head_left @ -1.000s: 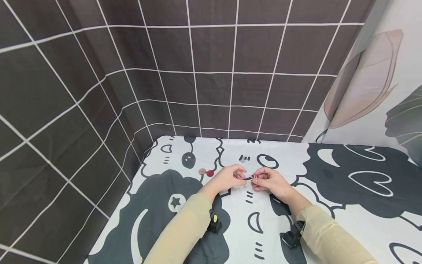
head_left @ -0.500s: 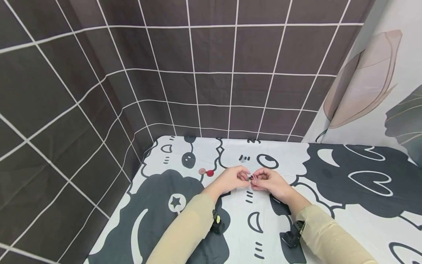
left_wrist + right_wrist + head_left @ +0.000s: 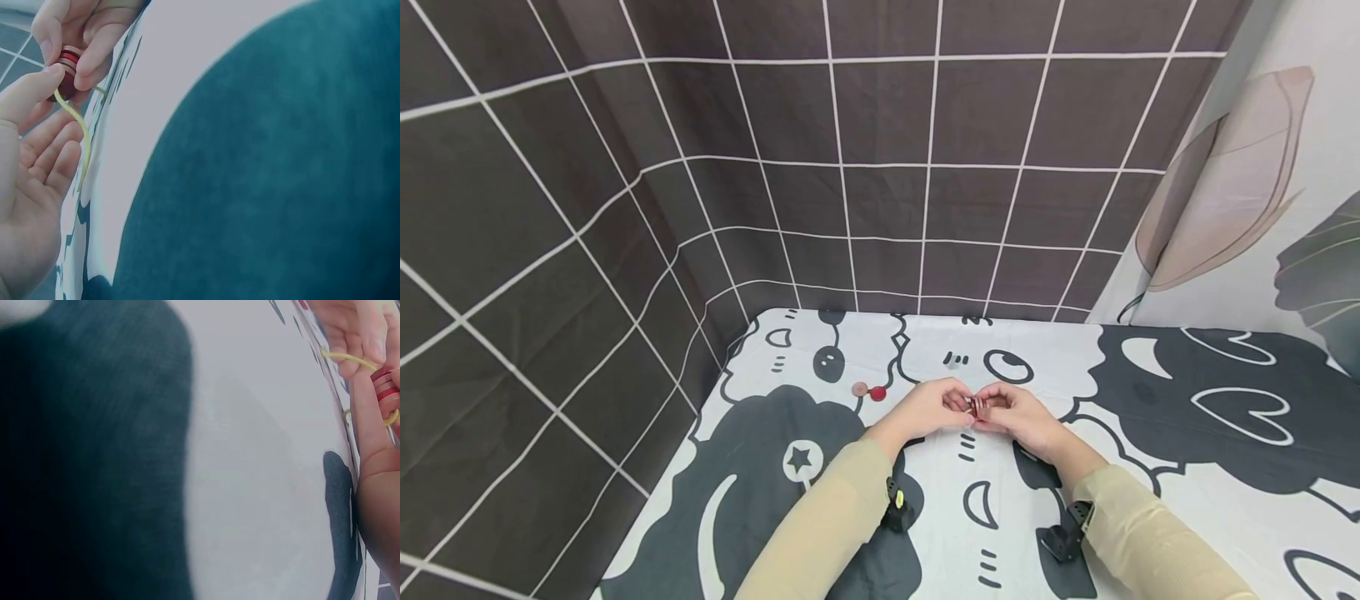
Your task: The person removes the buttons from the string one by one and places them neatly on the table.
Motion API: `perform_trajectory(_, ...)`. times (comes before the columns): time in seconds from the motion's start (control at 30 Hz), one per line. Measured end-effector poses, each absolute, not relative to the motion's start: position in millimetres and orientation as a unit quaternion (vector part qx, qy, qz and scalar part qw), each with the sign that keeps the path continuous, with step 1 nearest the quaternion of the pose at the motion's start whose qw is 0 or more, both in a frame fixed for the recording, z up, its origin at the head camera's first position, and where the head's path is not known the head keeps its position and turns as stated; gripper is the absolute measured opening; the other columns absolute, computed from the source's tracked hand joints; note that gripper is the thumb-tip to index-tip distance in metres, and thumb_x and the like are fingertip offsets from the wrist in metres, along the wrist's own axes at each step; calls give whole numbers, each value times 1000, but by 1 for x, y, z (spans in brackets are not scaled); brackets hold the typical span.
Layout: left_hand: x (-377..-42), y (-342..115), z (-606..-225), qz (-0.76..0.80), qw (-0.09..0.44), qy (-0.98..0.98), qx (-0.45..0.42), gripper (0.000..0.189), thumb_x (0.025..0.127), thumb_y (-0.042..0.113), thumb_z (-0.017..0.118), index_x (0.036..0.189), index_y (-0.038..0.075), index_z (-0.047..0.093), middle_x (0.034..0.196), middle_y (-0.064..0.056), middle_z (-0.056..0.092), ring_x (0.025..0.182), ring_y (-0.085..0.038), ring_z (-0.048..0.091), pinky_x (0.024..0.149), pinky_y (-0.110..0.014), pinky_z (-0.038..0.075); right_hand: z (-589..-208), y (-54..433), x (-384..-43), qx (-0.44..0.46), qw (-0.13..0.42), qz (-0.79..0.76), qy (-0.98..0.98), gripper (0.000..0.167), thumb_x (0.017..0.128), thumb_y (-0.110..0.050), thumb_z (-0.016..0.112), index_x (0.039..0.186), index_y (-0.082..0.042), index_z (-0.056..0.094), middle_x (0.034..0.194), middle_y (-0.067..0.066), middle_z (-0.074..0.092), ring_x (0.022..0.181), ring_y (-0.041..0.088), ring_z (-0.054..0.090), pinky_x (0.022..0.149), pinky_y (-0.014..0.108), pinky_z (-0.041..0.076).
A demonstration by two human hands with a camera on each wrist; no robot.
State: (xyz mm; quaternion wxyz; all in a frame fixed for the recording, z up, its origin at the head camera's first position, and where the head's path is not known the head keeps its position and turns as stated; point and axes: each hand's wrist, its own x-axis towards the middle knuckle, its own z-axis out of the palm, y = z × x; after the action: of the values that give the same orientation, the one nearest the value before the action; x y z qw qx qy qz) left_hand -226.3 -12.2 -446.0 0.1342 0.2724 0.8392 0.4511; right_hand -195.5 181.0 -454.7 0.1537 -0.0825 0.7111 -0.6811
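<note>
Over the table, my two hands meet around a short stack of red and pink button-like discs with a yellow cord running from it. My right hand pinches the stack between thumb and fingers. At the stack's near end in the left wrist view, a dark red disc sits under the thumb of my left hand, which pinches it. In the right wrist view, the cord leaves one end of the stack toward my left hand and also shows at the other end.
A pink disc and a red disc lie on the patterned cloth left of my hands. A dark gridded curtain hangs behind the table, and a leaf-print curtain at the right.
My left hand has moved right to my right hand, closing the gap where a dark piece and some cord showed between them. The right hand has stayed in place.
</note>
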Motion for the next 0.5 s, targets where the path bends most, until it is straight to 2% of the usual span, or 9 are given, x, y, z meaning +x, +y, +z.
perform_trajectory(0.5,-224,-9,-444,458,123,837,273,26,80,17,74,103,10,63,84,7,61,76,-2,56,72,-18,45,-457,183,-196,-92,152,-694,697,37,86,1,59,114,19,43,102,20,57,92,20,64,82,33,50)
